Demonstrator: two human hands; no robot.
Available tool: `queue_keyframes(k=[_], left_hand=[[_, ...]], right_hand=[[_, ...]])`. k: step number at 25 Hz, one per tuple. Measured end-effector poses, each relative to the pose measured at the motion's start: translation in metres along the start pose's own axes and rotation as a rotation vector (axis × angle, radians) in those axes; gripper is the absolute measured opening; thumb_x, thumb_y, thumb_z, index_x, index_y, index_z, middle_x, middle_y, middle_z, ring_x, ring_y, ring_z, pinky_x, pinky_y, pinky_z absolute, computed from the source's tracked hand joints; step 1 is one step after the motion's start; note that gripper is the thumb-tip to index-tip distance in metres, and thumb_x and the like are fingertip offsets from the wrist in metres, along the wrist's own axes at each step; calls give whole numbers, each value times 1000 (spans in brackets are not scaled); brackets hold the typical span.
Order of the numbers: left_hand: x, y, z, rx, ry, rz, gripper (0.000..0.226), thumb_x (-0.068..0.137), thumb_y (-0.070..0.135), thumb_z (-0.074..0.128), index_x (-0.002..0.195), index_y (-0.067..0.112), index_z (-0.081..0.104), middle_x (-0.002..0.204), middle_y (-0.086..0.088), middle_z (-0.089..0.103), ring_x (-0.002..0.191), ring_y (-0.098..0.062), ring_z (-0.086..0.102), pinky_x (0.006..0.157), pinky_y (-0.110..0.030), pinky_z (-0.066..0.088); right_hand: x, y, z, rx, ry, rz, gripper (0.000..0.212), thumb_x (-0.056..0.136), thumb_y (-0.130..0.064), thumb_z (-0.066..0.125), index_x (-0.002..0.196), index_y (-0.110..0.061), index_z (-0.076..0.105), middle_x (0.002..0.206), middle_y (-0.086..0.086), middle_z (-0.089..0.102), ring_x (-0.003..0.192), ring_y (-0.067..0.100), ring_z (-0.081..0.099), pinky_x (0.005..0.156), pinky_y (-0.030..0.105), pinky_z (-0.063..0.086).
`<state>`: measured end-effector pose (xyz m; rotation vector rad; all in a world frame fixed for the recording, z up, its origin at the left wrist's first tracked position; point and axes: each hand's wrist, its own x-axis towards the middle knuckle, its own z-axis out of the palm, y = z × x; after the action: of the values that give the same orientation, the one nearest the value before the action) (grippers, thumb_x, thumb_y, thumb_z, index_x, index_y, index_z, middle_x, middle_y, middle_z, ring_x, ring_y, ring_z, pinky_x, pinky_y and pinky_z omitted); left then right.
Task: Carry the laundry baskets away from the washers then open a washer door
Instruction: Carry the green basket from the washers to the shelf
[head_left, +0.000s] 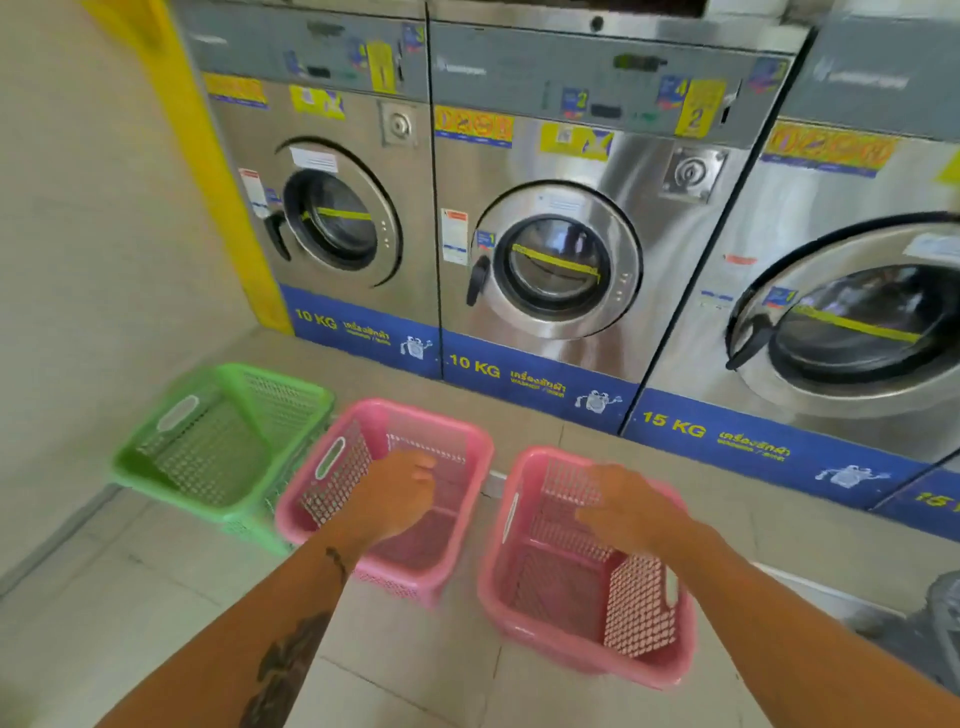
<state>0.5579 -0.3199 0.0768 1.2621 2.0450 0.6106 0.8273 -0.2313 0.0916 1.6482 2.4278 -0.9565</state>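
Note:
Three empty plastic laundry baskets stand on the tiled floor in front of the washers: a green basket (171, 467) at the left, a pink basket (478, 441) in the middle and a second pink basket (550, 649) at the right. My left hand (397, 493) hovers over the middle pink basket, fingers loosely curled, holding nothing. Over the right pink basket, my right hand (631, 506) has its fingers spread, also holding nothing. Behind them stand steel front-loading washers; the left washer door (337, 213), the middle washer door (558, 260) and the right washer door (857, 322) are all closed.
A cream wall (93, 234) with a yellow strip (208, 156) bounds the left side beside the green basket. A grey object (935, 629) sits at the right edge, near the right pink basket. Tiled floor (156, 623) extends toward me.

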Motion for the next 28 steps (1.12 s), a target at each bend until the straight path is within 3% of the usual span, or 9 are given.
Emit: queue_keyframes(k=[5, 7, 11, 14, 18, 20, 24, 26, 28], left_hand=[[-33, -53, -96, -37, 147, -35, 31, 89, 10, 51, 115, 13, 69, 117, -7, 68, 111, -26, 63, 79, -24, 51], [-40, -80, -135, -14, 169, -52, 32, 87, 15, 48, 110, 10, 70, 113, -11, 70, 106, -29, 64, 83, -31, 52], [-34, -157, -219, -93, 221, -102, 34, 87, 8, 48, 112, 17, 70, 115, -8, 70, 107, -25, 64, 93, -30, 50], [-24, -212, -276, -105, 231, -137, 33, 89, 7, 47, 110, 23, 68, 118, -4, 65, 112, -19, 58, 88, -18, 39], [-4, -258, -331, -129, 195, -150, 33, 86, 7, 48, 107, 18, 71, 146, -8, 48, 131, -35, 49, 113, -42, 35], [15, -275, -355, -22, 202, -151, 38, 90, 11, 44, 119, 19, 67, 150, -7, 45, 134, -31, 47, 112, -40, 36], [60, -304, -378, 131, 112, -159, 46, 91, 19, 40, 134, 20, 55, 154, -6, 39, 140, -26, 38, 110, -35, 37], [83, -316, -382, 203, 28, -153, 47, 87, 29, 41, 132, 18, 53, 154, -1, 40, 141, -24, 37, 107, -34, 39], [107, -328, -390, 263, 13, -155, 50, 88, 35, 44, 134, 19, 51, 149, -2, 46, 134, -21, 46, 104, -34, 43]], right_hand=[[22, -115, 8, -93, 12, -147, 10, 78, -22, 62, 84, -15, 64, 87, 1, 64, 76, 5, 61, 76, 29, 51], [37, -162, 21, -91, 47, -163, 41, 69, -40, 55, 99, -13, 66, 97, 5, 68, 86, 14, 66, 80, 36, 53], [49, -271, 54, -121, 55, -189, 52, 90, -21, 58, 139, -9, 46, 135, 12, 54, 122, 28, 54, 99, 37, 42], [71, -336, 84, -121, 29, -179, 52, 94, -24, 54, 142, -6, 41, 144, 15, 47, 131, 29, 46, 105, 35, 37], [95, -399, 115, -69, 12, -154, 36, 89, -25, 55, 124, -16, 58, 121, 11, 62, 115, 29, 58, 94, 36, 47], [119, -423, 129, -68, 14, -140, 27, 90, -23, 54, 115, -15, 61, 109, 13, 64, 108, 31, 60, 85, 34, 47], [177, -452, 147, -50, -49, -67, 51, 97, -16, 49, 144, 0, 37, 147, 16, 45, 140, 28, 36, 113, 29, 24], [218, -460, 158, -28, -56, -17, 54, 90, -21, 51, 139, -1, 42, 136, 17, 53, 125, 34, 50, 104, 37, 40], [252, -471, 170, -30, -70, -19, 32, 83, -21, 50, 111, -9, 57, 105, 16, 62, 95, 35, 59, 86, 40, 52]])
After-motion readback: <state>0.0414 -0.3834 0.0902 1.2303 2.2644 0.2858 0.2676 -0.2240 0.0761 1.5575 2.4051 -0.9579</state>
